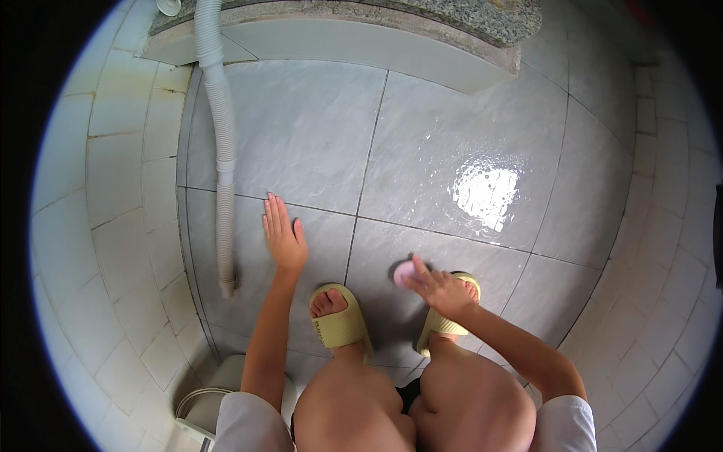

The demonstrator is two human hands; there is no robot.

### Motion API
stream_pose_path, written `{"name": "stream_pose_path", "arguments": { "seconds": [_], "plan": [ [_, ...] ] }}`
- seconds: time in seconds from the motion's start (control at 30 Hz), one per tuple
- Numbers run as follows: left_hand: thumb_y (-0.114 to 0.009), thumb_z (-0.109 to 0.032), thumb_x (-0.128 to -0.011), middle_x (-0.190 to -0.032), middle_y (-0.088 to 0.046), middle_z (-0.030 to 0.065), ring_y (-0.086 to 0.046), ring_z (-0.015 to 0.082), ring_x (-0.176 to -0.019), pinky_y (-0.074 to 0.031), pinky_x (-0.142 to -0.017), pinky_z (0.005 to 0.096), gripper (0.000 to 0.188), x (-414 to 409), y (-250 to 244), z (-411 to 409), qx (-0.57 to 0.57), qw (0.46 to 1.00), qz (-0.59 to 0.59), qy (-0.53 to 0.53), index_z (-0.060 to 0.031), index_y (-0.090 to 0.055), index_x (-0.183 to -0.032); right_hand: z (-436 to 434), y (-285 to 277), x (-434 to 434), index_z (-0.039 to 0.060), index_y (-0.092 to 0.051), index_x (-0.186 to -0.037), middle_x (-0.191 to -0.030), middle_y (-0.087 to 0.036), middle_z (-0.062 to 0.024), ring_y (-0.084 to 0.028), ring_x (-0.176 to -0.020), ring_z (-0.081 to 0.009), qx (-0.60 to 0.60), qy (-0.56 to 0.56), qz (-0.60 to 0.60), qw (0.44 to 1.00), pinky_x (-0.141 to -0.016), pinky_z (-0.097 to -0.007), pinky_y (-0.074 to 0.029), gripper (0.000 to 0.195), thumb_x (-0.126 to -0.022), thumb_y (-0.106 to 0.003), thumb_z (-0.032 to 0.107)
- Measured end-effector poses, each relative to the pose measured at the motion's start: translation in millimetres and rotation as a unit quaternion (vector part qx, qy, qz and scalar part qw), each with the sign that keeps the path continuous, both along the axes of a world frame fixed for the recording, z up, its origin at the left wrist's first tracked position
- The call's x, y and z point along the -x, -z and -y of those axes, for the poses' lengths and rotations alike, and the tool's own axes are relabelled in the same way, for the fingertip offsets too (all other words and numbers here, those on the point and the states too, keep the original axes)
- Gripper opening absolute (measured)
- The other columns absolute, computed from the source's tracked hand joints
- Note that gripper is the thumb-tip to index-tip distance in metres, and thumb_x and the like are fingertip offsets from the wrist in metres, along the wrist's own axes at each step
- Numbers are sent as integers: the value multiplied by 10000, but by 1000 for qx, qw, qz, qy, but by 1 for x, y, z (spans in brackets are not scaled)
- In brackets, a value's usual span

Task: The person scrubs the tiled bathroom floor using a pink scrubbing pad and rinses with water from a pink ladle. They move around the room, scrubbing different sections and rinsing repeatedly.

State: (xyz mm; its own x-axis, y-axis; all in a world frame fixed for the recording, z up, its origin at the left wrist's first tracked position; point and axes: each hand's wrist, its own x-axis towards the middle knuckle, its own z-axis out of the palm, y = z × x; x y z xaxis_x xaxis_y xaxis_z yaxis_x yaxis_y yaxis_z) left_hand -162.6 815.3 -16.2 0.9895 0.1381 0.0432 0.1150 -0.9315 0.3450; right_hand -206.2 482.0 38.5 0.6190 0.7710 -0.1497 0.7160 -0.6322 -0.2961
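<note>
My right hand (443, 291) is closed around a small round pink object (406, 274), held low over the grey tiled floor (440, 243) in front of the right slipper (448, 323). Motion blur hides what kind of object it is and whether it touches the tile. Off to the left, my left hand (283, 234) is stretched out flat, palm down, with its thumb apart and nothing in it. I cannot tell whether that palm rests on the floor. A wet patch with bubbles (487, 192) shines on the tiles beyond my right hand.
A ribbed white drain hose (225, 147) runs down to the floor left of my left hand. Ahead is a tiled ledge with a granite top (361, 34). White tiled walls (113, 181) stand on both sides. A grey bin (217, 390) sits beside my left arm.
</note>
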Motion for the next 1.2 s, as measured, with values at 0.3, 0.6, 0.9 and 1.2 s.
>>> {"name": "stream_pose_path", "arguments": {
  "seconds": [0.3,0.6,0.9,1.2],
  "plan": [
    [-412,-154,-851,-1395,-230,188,-206,324,-1299,-175,-1042,427,531,-1,-3,-1,-5,1000,4,1,55,-257,-1315,-12,3,-4,70,-477,-1193,-1299,-337,-263,-576,-699,-205,-10,-11,3,1000,-620,-295,-510,458,-735,-502,50],
    [-410,-170,-857,-1399,-233,172,-211,310,-1300,-177,-1042,423,533,2,0,0,-3,1000,7,-4,37,-256,-1324,-40,3,-34,90,-413,-1252,-1343,-270,-243,-550,-700,-213,-38,-18,-15,999,-641,-339,-520,529,-734,-500,25],
    [-389,-212,-896,-1396,-199,216,-175,337,-1303,-143,-1043,443,521,6,8,4,-3,980,46,-195,46,-242,-1324,-57,10,-65,31,-389,-1240,-1285,-365,-247,-541,-671,-199,16,38,100,994,-576,-284,-492,549,-708,-520,56],
    [-443,-250,-853,-1387,-243,186,-208,311,-1294,-156,-1044,438,573,1,-4,-9,-29,993,-66,96,37,-262,-1315,-79,9,-71,111,-464,-1220,-1286,-393,-210,-479,-593,-147,21,28,134,990,-551,-228,-459,502,-721,-509,100]
  ]
}}
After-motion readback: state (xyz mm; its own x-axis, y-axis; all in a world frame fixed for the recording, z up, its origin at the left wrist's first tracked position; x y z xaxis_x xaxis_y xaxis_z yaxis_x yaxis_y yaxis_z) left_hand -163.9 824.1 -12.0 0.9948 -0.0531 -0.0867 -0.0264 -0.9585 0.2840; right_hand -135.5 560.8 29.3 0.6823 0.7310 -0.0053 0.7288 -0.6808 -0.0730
